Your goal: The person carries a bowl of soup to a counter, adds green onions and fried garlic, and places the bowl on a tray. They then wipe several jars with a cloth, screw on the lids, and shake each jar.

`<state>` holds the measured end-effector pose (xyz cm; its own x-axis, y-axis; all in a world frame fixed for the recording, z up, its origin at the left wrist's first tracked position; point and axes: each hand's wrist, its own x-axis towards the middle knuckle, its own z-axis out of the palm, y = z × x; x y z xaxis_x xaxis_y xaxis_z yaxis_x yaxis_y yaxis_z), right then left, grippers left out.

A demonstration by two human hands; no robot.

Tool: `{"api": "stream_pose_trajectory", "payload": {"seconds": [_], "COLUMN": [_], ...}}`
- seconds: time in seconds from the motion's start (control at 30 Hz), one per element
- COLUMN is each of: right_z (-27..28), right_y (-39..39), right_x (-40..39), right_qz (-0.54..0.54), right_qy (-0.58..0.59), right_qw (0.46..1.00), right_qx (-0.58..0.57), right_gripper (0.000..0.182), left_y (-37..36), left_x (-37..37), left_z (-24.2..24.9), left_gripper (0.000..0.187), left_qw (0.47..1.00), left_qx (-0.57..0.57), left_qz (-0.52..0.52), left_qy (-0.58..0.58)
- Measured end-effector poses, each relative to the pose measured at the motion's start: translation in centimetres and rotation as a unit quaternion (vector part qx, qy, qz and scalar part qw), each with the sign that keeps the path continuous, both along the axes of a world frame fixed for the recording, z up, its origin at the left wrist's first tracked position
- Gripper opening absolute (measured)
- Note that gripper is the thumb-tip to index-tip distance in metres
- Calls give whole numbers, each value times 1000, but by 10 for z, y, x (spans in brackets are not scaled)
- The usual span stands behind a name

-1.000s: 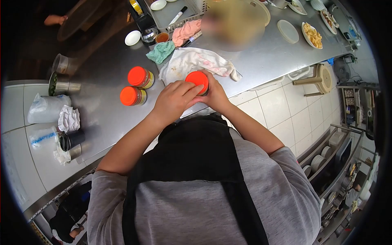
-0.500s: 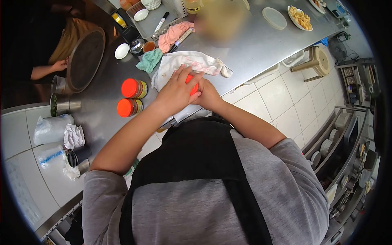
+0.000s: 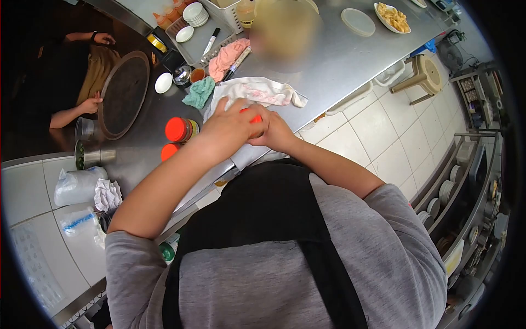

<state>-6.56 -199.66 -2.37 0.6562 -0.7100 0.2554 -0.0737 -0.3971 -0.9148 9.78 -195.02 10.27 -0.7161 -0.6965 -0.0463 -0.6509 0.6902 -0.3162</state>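
Observation:
A jar with a red lid (image 3: 252,117) is between my hands, mostly hidden by my fingers. My left hand (image 3: 233,127) wraps over the lid from above. Around the jar's side, my right hand (image 3: 276,133) is closed; the jar's body cannot be seen. Beneath and beyond them lies a white cloth (image 3: 257,90) with pinkish stains. Left of my hands stands one jar with a red lid (image 3: 176,129), and a second red-lidded jar (image 3: 170,151) is partly covered by my left forearm.
A green cloth (image 3: 199,92), a pink cloth (image 3: 227,59), a marker (image 3: 238,63) and a small white dish (image 3: 163,83) lie on the steel counter (image 3: 342,60). Farther off are a plate of food (image 3: 393,18) and a stool (image 3: 422,79). Another person's hand (image 3: 90,104) is by a round tray (image 3: 125,94).
My left hand has turned on the red lid, now covering more of it. The view has shifted slightly. At the left, more of the other person's arms shows.

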Motion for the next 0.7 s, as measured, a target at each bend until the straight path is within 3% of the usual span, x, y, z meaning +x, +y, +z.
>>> {"api": "stream_pose_trajectory", "payload": {"seconds": [0.07,0.13,0.17,0.2,0.23,0.3,0.33,0.4,0.43,0.5,0.53,0.57,0.6,0.63,0.7], "right_z": [-1,-4,-5,-5,-3,-5,-12,-18,-18,-16,-12,-9,-11,-12,-14], "right_y": [-2,-1,2,2,2,1,2,3,6,5,5,4,4,4,4], "right_x": [-2,2,2,1,0,1,2,4,5,6,5,4,4,5,8], "right_qz": [39,13,-10,-9,-6,-1,-7,-16,-20,-24,-14,-4,-5,-14,-24], "right_qy": [-14,-1,15,15,21,26,37,49,52,54,67,79,80,63,47], "right_qw": [996,999,1000,1000,1000,999,999,999,997,993,997,997,997,998,998], "right_qx": [81,35,-12,-12,7,26,4,-16,-60,-104,-42,19,21,20,20], "right_gripper": [71,73,74,74,75,76,76,76,77,77,78,79,79,80,81], "left_y": [2,-3,-8,-13,-15,-15,-12,-4,-2,0,4,5,6,5,5], "left_x": [1,-8,-24,-36,-40,-42,-33,-6,-4,-3,-6,-11,-16,-19,-21], "left_z": [11,27,37,41,36,15,5,-11,-4,11,10,9,7,3,-13], "left_gripper": [75,70,65,61,61,66,66,69,69,70,70,71,71,71,75], "left_qw": [998,994,970,886,886,834,834,957,956,995,994,978,944,945,901], "left_qx": [28,58,153,238,237,289,290,201,204,88,91,107,122,125,181], "left_qz": [-30,-61,171,392,392,468,468,189,189,39,39,163,283,282,391], "left_qy": [37,71,76,74,75,38,37,93,92,41,41,77,112,113,63]}}
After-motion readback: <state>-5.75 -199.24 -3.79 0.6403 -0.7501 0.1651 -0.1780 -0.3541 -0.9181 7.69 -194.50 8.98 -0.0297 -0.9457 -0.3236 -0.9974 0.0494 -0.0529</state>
